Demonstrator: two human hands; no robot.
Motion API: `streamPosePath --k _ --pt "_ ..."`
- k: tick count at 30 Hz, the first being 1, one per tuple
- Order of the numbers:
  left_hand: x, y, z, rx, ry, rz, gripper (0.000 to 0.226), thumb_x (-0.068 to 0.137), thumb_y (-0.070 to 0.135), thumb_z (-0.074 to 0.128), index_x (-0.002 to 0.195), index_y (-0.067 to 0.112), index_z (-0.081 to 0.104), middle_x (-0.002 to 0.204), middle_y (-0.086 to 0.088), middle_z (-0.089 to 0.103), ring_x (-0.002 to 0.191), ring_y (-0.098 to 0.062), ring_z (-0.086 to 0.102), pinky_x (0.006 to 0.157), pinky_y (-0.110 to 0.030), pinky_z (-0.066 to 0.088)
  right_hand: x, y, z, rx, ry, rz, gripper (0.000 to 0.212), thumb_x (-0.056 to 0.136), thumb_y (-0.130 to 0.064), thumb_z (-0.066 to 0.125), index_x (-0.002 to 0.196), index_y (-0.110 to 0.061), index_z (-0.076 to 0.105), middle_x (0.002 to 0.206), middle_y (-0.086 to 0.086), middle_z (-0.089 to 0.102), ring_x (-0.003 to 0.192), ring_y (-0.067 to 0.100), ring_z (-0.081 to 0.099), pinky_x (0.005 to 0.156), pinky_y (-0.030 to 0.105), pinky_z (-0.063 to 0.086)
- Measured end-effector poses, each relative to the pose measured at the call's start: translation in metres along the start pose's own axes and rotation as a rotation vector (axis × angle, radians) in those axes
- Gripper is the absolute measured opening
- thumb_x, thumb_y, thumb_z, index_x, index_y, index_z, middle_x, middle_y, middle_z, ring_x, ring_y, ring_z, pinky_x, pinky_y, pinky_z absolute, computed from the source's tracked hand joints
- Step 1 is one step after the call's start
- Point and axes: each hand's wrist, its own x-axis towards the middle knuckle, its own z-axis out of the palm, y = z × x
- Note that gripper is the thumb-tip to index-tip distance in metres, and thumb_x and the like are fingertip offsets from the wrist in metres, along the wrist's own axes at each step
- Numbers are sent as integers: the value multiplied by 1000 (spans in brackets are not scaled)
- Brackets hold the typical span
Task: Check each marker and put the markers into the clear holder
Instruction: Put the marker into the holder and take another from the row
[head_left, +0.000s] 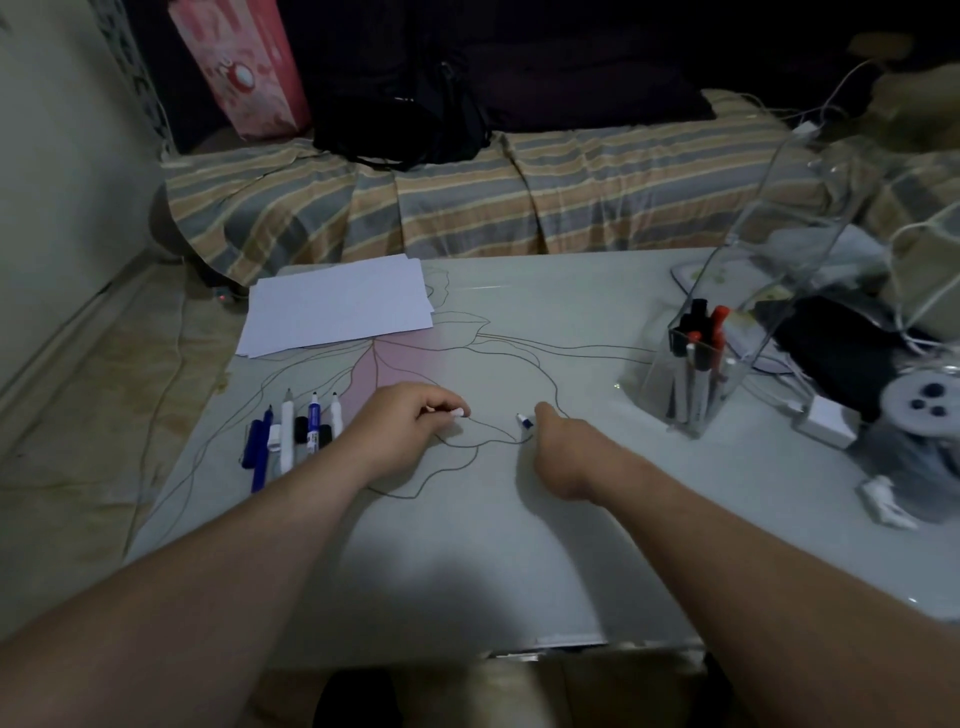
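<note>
Both my hands rest on the white table (467, 545) near its middle. My left hand (410, 431) is closed around a small white piece, apparently a marker cap (458, 412), which pokes out at my fingertips. My right hand (563, 452) grips a marker (524, 420) whose blue-and-white tip sticks out to the left. The two hands are a short gap apart. To the left lie several loose markers (291, 436), blue, white and black, side by side. The clear holder (696, 379) stands at the right with several black and red markers upright inside.
A stack of white paper (337, 304) lies at the table's far left. Behind the holder stand a tall clear container (810, 218), a dark object, a white charger (826, 418) and cables. A striped bed runs along the far side.
</note>
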Motion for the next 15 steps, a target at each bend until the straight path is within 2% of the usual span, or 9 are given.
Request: streamPosePath --k 3,6,8,11,13,15 --pt "-1 6 1 -32 2 14 24 92 16 70 88 39 76 93 19 74 90 3 65 82 -15 46 -5 17 -6 -28 3 -6 38 94 -6 38 131 -11 46 123 22 61 105 37 57 86 41 50" --pt "-1 13 2 -61 12 23 29 90 12 71 87 40 76 95 17 75 90 6 65 79 -6 43 -12 28 -12 -1 47 -24 47 91 -7 38 134 -20 51 122 18 63 106 35 58 87 40 51" --pt "-2 18 3 -82 17 32 27 89 11 72 88 37 77 96 17 76 91 7 65 78 -3 42 -17 34 -15 18 90 -47 45 92 -9 38 132 -23 53 117 16 64 103 35 58 86 41 52" --pt "-3 24 5 -78 17 40 19 89 16 73 93 34 78 90 16 74 84 4 65 77 -9 44 -23 40 -16 32 210 -114 25 101 -30 40 116 -29 60 101 4 68 95 30 60 81 42 53" --pt "-4 29 7 -58 13 56 15 88 20 74 95 33 77 83 17 72 78 -1 63 75 -14 46 -28 39 -20 -6 300 -152 28 102 -47 39 105 -32 62 87 -6 64 87 24 59 74 41 54" --pt "-5 34 9 -24 -11 89 13 88 21 74 94 33 76 80 21 70 75 -4 62 72 -15 45 -34 37 -24 -114 389 -197 30 101 -53 39 100 -34 63 82 -7 57 84 23 57 66 37 51"
